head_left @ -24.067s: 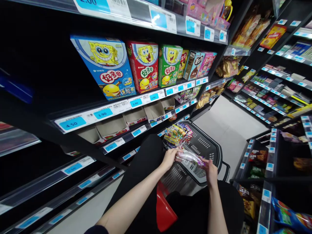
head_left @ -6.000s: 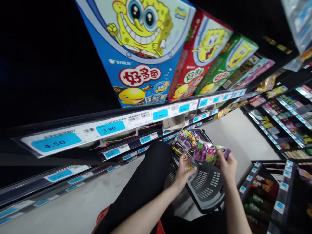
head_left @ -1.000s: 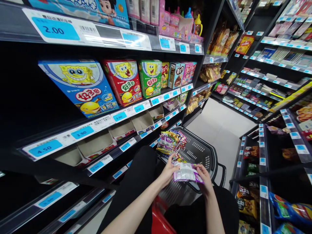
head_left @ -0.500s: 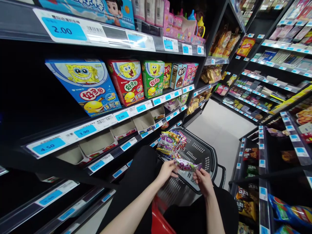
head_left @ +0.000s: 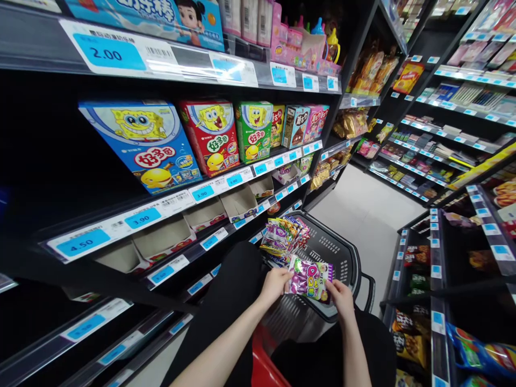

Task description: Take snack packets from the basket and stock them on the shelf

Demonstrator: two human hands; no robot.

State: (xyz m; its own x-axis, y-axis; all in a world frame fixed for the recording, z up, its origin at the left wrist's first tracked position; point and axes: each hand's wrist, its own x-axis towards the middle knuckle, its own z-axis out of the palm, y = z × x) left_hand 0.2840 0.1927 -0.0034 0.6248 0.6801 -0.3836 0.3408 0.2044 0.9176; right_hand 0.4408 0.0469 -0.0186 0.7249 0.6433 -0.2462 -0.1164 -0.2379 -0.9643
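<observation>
A purple and white candy packet [head_left: 309,278] is stretched between my two hands, its printed front facing up. My left hand [head_left: 276,284] pinches the packet's left end, and my right hand [head_left: 341,294] grips the right end near the purple edge. Below it is a dark grey shopping basket [head_left: 328,239] with slotted walls. Several colourful snack packets [head_left: 280,236] are heaped at the basket's left side, just beyond my left hand.
On the left shelf stand a blue snack box [head_left: 147,142], a red box [head_left: 212,134] and a green box [head_left: 255,131]. Opened cardboard trays [head_left: 237,203] sit one level lower. A right-hand rack [head_left: 435,279] holds bagged snacks. A red seat-like object [head_left: 266,360] is between my legs.
The candy packet has turned from nearly edge-on to lying with its printed face towards me. Both hands keep hold of its ends.
</observation>
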